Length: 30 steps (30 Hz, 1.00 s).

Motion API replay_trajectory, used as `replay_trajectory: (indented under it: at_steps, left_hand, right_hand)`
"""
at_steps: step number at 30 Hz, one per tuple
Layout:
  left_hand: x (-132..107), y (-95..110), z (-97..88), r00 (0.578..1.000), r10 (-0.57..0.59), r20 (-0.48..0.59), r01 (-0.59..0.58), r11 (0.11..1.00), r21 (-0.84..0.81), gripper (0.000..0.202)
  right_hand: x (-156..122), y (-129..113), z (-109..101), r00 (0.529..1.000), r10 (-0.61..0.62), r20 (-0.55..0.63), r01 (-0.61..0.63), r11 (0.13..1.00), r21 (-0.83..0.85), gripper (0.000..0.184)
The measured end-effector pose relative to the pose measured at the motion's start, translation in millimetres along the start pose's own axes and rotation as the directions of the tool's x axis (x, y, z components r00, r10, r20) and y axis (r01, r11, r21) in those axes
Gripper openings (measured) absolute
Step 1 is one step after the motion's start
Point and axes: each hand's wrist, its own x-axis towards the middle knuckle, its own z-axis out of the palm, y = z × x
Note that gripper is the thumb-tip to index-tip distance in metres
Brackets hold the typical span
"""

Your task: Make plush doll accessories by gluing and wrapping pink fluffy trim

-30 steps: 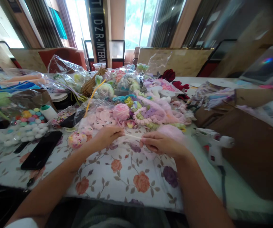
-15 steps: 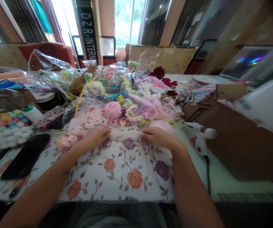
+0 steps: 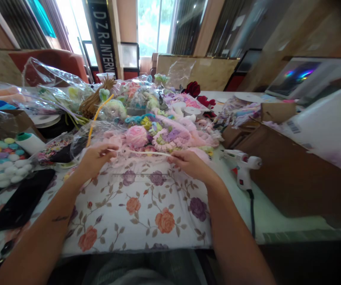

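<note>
A thin white strip (image 3: 151, 153), of a kind I cannot make out for certain, stretches leftward from my right hand (image 3: 189, 163). The thumb and fingers of that hand pinch its right end. My left hand (image 3: 97, 160) hovers near the strip's other end, fingers curved and fingertips a little apart, with nothing visible between them. Beneath the strip lies a floral cloth (image 3: 113, 213), and on it a clear ruler (image 3: 142, 175). Just beyond sit a pink yarn ball (image 3: 137, 136) and pink plush pieces, partly hidden by my left hand.
At the right, a glue gun (image 3: 243, 166) stands beside a brown cardboard box (image 3: 301, 178). To the left are a black phone (image 3: 23, 200), bagged pompoms (image 3: 8, 162) and a thread spool (image 3: 30, 143). Craft pieces and an orange stem (image 3: 94, 120) pile up behind.
My left hand has moved left and its fingers have come off the strip. The strip has risen from the cloth, still in my right hand, and the ruler shows more plainly.
</note>
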Motion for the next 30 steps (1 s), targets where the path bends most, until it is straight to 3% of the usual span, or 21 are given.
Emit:
replay_trajectory:
  at_steps: [4, 7, 10, 13, 15, 17, 19, 22, 25, 30]
  left_hand:
    - [0, 3, -5.2, 0.936, 0.012, -0.352, -0.046, 0.995, -0.089, 0.03]
    - [-1, 12, -1.3, 0.909, 0.013, -0.416, -0.075, 0.988, -0.135, 0.034]
    - [-7, 25, 2.1, 0.949, 0.046, -0.312, -0.119, 0.969, -0.217, 0.04]
    - [-13, 32, 2.0, 0.999, 0.023, -0.045, -0.035, 0.958, -0.284, 0.042]
    - [-15, 28, 0.7, 0.981, -0.031, 0.193, 0.076, 0.971, -0.228, 0.037]
    - [-15, 21, -0.5, 0.935, -0.093, 0.341, 0.136, 0.985, -0.104, 0.031]
    - [-13, 14, -1.4, 0.92, -0.127, 0.371, 0.133, 0.991, 0.01, 0.028]
    - [-9, 10, -1.6, 0.91, -0.117, 0.397, 0.063, 0.987, 0.145, 0.025]
    - [-8, 8, 0.3, 0.905, -0.099, 0.413, 0.004, 0.974, 0.226, 0.023]
    - [-3, 0, 6.5, 0.911, -0.078, 0.405, -0.054, 0.951, 0.304, 0.022]
  right_hand:
    - [-7, -3, -10, 0.999, 0.04, 0.032, -0.048, 0.959, 0.279, 0.03]
    - [-8, -5, -11, 0.999, 0.039, 0.007, -0.039, 0.934, 0.356, 0.031]
    - [-10, -11, -10, 0.998, -0.006, 0.063, -0.018, 0.925, 0.378, 0.03]
    - [-11, -16, -8, 0.989, -0.036, 0.146, -0.018, 0.933, 0.359, 0.03]
    - [-9, -15, -5, 0.984, -0.037, 0.174, -0.02, 0.948, 0.316, 0.031]
    - [-6, -11, 1, 0.981, -0.046, 0.191, -0.001, 0.971, 0.239, 0.032]
    - [-2, -7, 8, 0.977, -0.061, 0.203, 0.03, 0.988, 0.148, 0.033]
    - [2, -5, 19, 0.983, 0.005, 0.183, -0.02, 0.997, 0.079, 0.018]
    - [3, -9, 26, 0.983, 0.078, 0.166, -0.091, 0.993, 0.073, 0.023]
    - [5, -9, 30, 0.983, 0.058, 0.177, -0.063, 0.998, 0.022, 0.016]
